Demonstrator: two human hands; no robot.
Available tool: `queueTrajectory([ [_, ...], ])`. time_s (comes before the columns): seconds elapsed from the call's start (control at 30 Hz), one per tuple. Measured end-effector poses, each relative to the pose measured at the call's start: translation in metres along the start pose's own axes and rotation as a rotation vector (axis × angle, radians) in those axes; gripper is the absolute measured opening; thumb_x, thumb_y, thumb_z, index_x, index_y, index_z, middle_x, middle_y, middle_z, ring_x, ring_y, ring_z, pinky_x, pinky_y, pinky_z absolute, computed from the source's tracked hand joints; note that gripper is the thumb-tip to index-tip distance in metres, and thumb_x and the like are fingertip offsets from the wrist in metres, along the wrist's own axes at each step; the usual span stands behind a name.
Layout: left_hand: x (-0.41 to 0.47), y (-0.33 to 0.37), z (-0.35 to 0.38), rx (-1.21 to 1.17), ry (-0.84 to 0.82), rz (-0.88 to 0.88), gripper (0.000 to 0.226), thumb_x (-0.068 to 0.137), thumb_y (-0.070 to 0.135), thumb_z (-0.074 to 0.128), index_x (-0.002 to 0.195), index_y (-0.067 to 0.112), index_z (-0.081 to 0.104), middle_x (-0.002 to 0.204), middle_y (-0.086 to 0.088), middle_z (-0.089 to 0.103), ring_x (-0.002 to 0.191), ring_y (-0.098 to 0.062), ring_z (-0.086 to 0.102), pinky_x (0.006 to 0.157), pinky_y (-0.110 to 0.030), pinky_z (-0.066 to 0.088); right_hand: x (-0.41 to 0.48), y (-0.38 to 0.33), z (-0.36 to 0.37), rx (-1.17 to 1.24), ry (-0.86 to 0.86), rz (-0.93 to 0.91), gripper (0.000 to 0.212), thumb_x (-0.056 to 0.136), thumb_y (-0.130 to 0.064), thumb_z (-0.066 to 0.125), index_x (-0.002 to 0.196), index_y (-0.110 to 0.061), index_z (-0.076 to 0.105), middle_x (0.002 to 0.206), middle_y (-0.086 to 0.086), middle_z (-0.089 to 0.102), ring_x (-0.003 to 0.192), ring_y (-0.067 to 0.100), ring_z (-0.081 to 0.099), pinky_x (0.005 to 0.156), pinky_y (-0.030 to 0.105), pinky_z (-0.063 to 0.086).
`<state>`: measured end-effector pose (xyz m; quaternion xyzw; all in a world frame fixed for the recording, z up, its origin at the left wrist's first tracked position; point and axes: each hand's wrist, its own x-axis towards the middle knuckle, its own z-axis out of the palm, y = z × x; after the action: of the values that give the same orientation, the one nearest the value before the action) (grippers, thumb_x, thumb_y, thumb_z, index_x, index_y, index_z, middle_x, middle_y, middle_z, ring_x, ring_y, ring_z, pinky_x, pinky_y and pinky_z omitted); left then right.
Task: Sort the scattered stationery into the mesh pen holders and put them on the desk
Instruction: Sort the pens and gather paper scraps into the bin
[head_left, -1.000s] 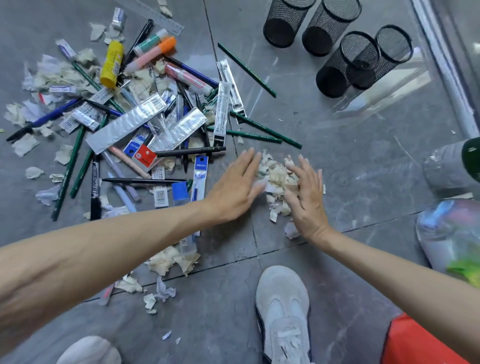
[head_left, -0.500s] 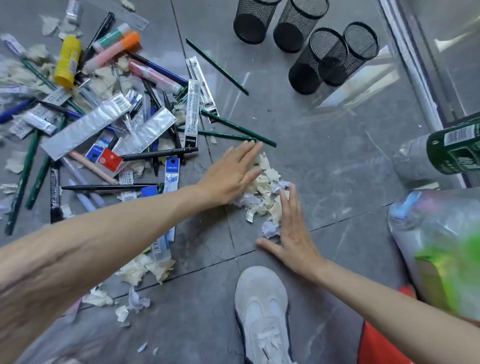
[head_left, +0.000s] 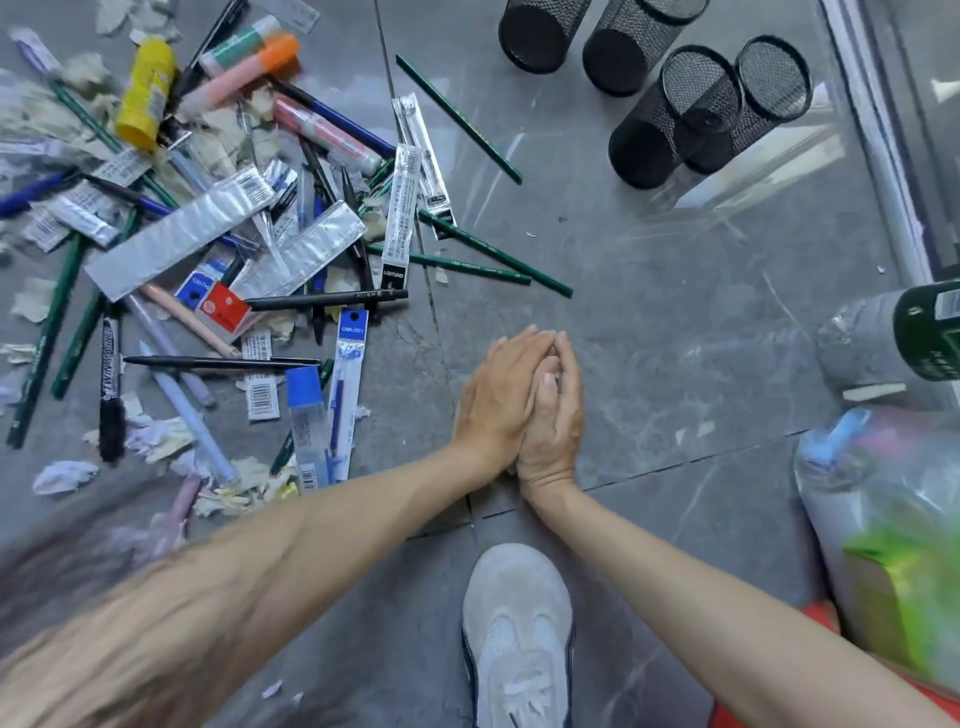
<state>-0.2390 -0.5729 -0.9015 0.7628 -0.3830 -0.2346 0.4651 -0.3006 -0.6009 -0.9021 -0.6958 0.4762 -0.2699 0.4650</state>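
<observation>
Mesh holders (head_left: 670, 119), left hand (head_left: 497, 397) seemingly cupping right hand (head_left: 562, 423)

Your head cam was the one view here, worn up high and tipped steeply down at the floor (head_left: 675, 338), so you were looking out over your own arms. They lay across the frame from 7 and 5 o'clock, and the left hand (head_left: 496, 400) and right hand (head_left: 558, 431) sat together about dead centre, close to the lens. Your shoe (head_left: 519, 623) was at 6 o'clock, nearly under the camera. The wide lens also took in the stationery pile (head_left: 182, 239) toward 10 o'clock and the mesh pen holders (head_left: 649, 135) at 1 o'clock, farther off. The edges were smeared, worst at 7 o'clock. A plastic bag (head_left: 893, 519) crowded in at 4 o'clock.
</observation>
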Motion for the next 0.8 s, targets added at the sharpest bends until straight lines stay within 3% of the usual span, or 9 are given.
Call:
queueTrajectory([
  [0.07,0.001,0.001,0.006,-0.039,0.057,-0.015,0.046,0.094,0.029,0.033,0.12,0.003,0.061,0.122,-0.013,0.063,0.123,-0.025,0.052,0.106,-0.029,0.029,-0.001,-0.005,0.0,0.099,-0.002,0.054,0.056,0.09,-0.04,0.032,0.137,-0.01,0.039,0.141,0.011,0.045,0.129,0.006,0.044,0.109,0.027,0.034],
  [0.17,-0.001,0.0,0.013,-0.102,0.138,-0.009,0.04,0.094,0.021,0.039,0.115,-0.001,0.064,0.117,-0.016,0.065,0.117,-0.027,0.057,0.101,-0.037,0.04,-0.002,-0.009,0.001,0.235,-0.021,0.059,0.046,0.091,-0.036,0.033,0.135,-0.023,0.032,0.145,0.02,0.039,0.135,0.021,0.04,0.112,0.034,0.031],
  [0.23,0.0,0.001,0.013,-0.157,0.186,-0.017,0.037,0.094,0.017,0.04,0.114,-0.003,0.064,0.117,-0.016,0.065,0.118,-0.026,0.056,0.101,-0.035,0.041,-0.002,-0.008,0.002,0.258,-0.018,0.056,0.045,0.092,-0.035,0.034,0.134,-0.02,0.034,0.143,0.021,0.04,0.135,0.026,0.04,0.112,0.038,0.032],
  [0.4,0.003,0.007,0.009,-0.284,0.287,-0.093,0.037,0.093,0.019,0.043,0.106,-0.005,0.068,0.113,-0.017,0.067,0.114,-0.013,0.055,0.101,-0.016,0.04,-0.003,-0.021,0.006,0.275,0.025,0.14,0.044,0.093,-0.029,0.035,0.132,-0.009,0.042,0.135,0.009,0.049,0.124,0.008,0.049,0.104,0.021,0.037],
  [0.53,0.01,0.017,0.007,-0.418,0.294,-0.318,0.026,0.09,0.018,0.054,0.099,0.002,0.073,0.107,-0.009,0.071,0.105,-0.008,0.061,0.093,-0.018,0.046,0.009,-0.036,0.006,0.429,0.092,0.352,0.032,0.096,-0.018,0.042,0.126,-0.011,0.049,0.13,0.012,0.055,0.114,0.013,0.055,0.095,0.017,0.044],
  [0.6,0.019,0.022,0.006,-0.564,0.275,-0.542,0.02,0.088,0.019,0.06,0.087,0.007,0.075,0.091,-0.006,0.074,0.089,-0.011,0.067,0.083,-0.028,0.051,0.019,-0.04,0.007,0.473,0.116,0.477,0.02,0.096,-0.014,0.045,0.112,-0.019,0.057,0.123,0.01,0.058,0.106,0.013,0.056,0.087,0.015,0.045],
  [0.67,0.029,0.026,0.003,-0.714,0.274,-0.696,0.019,0.084,0.017,0.063,0.07,0.008,0.072,0.07,-0.007,0.069,0.07,-0.015,0.063,0.07,-0.034,0.051,0.03,-0.046,0.01,0.624,0.198,0.609,0.02,0.095,-0.008,0.046,0.094,-0.017,0.064,0.107,0.012,0.065,0.095,0.018,0.06,0.078,0.019,0.049],
  [0.73,0.039,0.032,-0.003,-0.809,0.288,-0.775,0.018,0.081,0.009,0.063,0.064,0.009,0.07,0.065,-0.009,0.066,0.066,-0.017,0.06,0.068,-0.032,0.049,0.04,-0.056,0.012,0.788,0.203,0.743,0.016,0.092,-0.009,0.052,0.081,-0.01,0.063,0.08,0.008,0.065,0.077,0.019,0.061,0.062,0.021,0.05],
  [0.8,0.05,0.038,-0.014,-0.826,0.287,-0.818,0.021,0.079,0.001,0.063,0.061,0.012,0.069,0.06,-0.005,0.065,0.063,-0.018,0.061,0.067,-0.03,0.049,0.048,-0.065,0.015,0.869,0.214,0.814,0.019,0.092,-0.011,0.054,0.074,-0.007,0.059,0.066,0.006,0.06,0.065,0.017,0.059,0.051,0.019,0.047],
])
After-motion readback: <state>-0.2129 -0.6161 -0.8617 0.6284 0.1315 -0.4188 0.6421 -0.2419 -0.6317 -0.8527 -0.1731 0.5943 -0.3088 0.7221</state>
